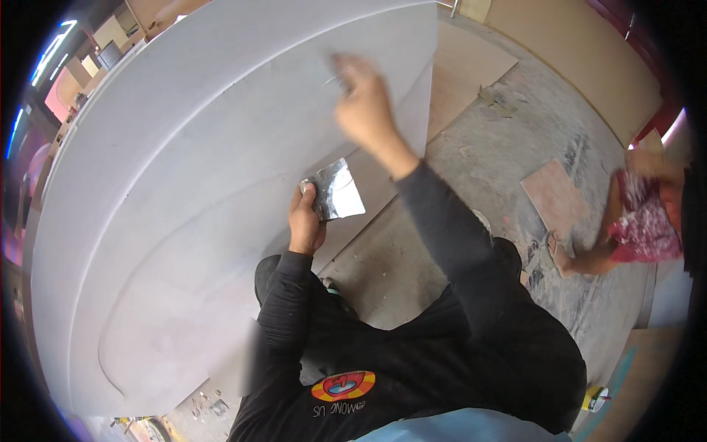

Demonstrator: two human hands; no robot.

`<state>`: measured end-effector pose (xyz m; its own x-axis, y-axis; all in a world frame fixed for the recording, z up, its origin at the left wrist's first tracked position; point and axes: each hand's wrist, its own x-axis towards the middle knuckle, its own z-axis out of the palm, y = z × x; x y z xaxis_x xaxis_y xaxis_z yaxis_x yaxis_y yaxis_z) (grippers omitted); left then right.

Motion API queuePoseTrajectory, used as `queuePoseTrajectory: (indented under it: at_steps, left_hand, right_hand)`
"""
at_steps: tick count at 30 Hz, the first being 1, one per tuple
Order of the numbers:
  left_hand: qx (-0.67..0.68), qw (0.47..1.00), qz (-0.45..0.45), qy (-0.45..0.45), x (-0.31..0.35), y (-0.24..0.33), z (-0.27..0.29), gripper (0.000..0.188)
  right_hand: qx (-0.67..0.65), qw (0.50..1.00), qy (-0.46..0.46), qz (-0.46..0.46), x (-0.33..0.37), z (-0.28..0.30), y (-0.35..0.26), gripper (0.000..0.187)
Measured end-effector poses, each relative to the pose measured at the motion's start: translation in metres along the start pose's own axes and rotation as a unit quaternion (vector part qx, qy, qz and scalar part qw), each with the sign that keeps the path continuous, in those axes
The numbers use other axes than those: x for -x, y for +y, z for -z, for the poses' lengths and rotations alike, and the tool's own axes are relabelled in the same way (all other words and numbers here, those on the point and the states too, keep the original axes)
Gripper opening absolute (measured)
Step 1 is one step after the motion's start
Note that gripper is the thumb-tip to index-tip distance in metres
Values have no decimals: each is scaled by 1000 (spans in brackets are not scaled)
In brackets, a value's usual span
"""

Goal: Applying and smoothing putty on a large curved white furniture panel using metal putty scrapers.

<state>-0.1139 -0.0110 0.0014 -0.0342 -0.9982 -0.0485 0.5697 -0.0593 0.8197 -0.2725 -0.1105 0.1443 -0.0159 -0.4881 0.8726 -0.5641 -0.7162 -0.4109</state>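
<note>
My left hand (304,219) grips a small, shiny, square metal plate (340,193) by its edge, thumb on top. A dab of grey paste seems to sit near my thumb. Higher up, my right hand (362,99) is over the big pale grey panel (199,169), blurred by motion. Its fingers are closed together around something thin that I cannot make out. The panel has a long curved ridge along its far side and a fainter curved line nearer me.
At the right, another person (648,221) in red patterned shorts sits low by a square pinkish board (556,197) on the dusty concrete floor (493,155). Tan boards (574,59) stand behind. A yellow-rimmed can (596,398) is at lower right. Scraps lie at lower left.
</note>
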Motion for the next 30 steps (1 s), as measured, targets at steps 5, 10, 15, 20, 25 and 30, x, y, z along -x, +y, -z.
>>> queuePoseTrajectory:
  at_steps: [5,10,15,20,25,30]
  left_hand:
    - [4,1000,-1,0,-1,-2,-7,32]
    - [-3,1000,-2,8,4,3,0,33]
    - [-6,1000,0,22,9,5,-5,32]
    - [-6,1000,12,20,5,6,-9,30]
    - [-4,999,15,29,3,6,-5,29]
    - [-2,999,47,23,2,-2,-9,30]
  right_hand:
    - [197,963,152,-107,-44,12,79,58]
    - [102,986,128,36,-10,-43,32,60]
    - [1,994,100,-32,-31,4,67,55]
    - [-31,948,62,-311,-84,45,137,48]
    - [-81,963,22,-256,-74,7,53,46]
    - [-10,997,26,-66,-10,-64,-71,52]
